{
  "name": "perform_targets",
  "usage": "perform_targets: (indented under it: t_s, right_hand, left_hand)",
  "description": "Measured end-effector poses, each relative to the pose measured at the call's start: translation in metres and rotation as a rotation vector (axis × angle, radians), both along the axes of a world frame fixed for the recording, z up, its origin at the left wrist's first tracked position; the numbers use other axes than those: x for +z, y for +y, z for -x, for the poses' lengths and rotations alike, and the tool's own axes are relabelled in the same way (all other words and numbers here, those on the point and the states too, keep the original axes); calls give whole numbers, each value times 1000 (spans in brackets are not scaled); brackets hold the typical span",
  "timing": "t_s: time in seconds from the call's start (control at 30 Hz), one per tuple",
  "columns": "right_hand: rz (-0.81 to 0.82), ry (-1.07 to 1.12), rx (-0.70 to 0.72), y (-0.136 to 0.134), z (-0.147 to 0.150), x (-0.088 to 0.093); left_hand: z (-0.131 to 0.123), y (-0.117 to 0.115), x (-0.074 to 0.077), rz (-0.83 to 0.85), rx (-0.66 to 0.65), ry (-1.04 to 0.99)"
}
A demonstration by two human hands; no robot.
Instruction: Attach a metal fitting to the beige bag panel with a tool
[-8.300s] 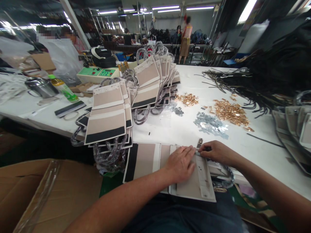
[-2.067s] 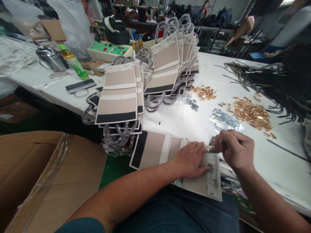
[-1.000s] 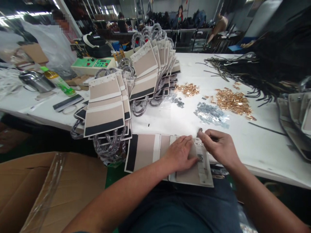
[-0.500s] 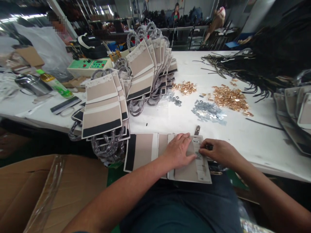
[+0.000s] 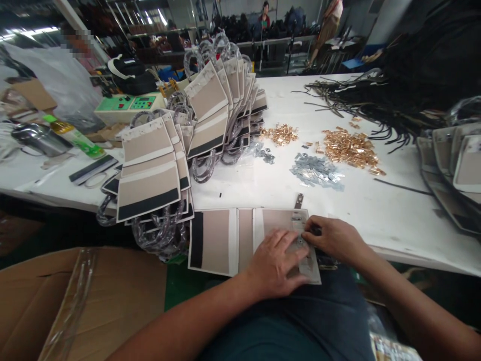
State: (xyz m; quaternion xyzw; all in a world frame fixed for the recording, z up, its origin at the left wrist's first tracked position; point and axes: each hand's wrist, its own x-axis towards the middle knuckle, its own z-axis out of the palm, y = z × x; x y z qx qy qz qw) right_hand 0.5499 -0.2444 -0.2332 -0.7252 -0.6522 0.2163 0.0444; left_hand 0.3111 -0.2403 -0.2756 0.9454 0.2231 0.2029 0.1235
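Note:
A beige bag panel [image 5: 248, 228] with pale bands and a dark end strip lies unfolded at the table's front edge. My left hand [image 5: 276, 263] rests on its right part, fingers spread over the fabric. At the panel's right edge my right hand [image 5: 332, 235] is closed, thumb and fingertips pressed together beside small metal plates [image 5: 299, 240] on a pale strip. Whatever those fingertips pinch is hidden. Just behind the panel's top right corner a metal strip with holes [image 5: 299, 201] sticks out onto the table.
Beyond the panel lie a heap of grey metal plates [image 5: 317, 171] and gold-coloured metal pieces [image 5: 351, 148]. Stacked bag panels with wrapped handles [image 5: 150, 145] stand left; more bag panels [image 5: 469, 165] are right. A cardboard box [image 5: 124, 296] is below left. People are in the background.
My left hand has slid down the panel toward me, fingers still spread. The right hand stays at the panel's right edge, fingertips together. The whole view has shifted slightly.

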Motion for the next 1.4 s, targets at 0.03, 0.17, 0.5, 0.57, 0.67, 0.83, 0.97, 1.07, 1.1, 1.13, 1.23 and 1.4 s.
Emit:
perform_targets:
  t_s: [0.03,0.17,0.5,0.57,0.67,0.83,0.97,1.07,1.1,1.13,1.23,1.4]
  right_hand:
    - [4,-7,0,0,0,1]
    - [13,-22,5,2,1,2]
    - [13,-21,-33,8,3,6]
    - [11,-30,-30,7,3,6]
    - [3,-30,-26,8,2,2]
    - [-62,72,-43,7,-1,3]
    - [-257,488,-201,-4,-2,32]
    - [-476,951,-437,-7,4,52]
    - [-541,1116,-493,-6,7,54]
    - [-593,1265,-532,-4,10,53]
    - [-665,1533,-612,6,19,38]
    - [-679,1681,-647,14,22,9]
  left_hand:
    - [3,-6,-2,2,-13,35]
    - [8,-10,-1,-13,-47,206]
    - [8,10,22,11,-111,294]
    - [8,8,16,2,-93,283]
    - [9,6,8,-3,-87,257]
    - [9,7,8,-7,-89,254]
    - [9,7,13,-6,-93,267]
    - [8,8,15,-13,-110,264]
    - [8,9,15,-18,-114,264]
    - [8,10,15,-23,-118,265]
    - [8,11,14,-47,-124,267]
    - [6,11,15,-87,-127,284]
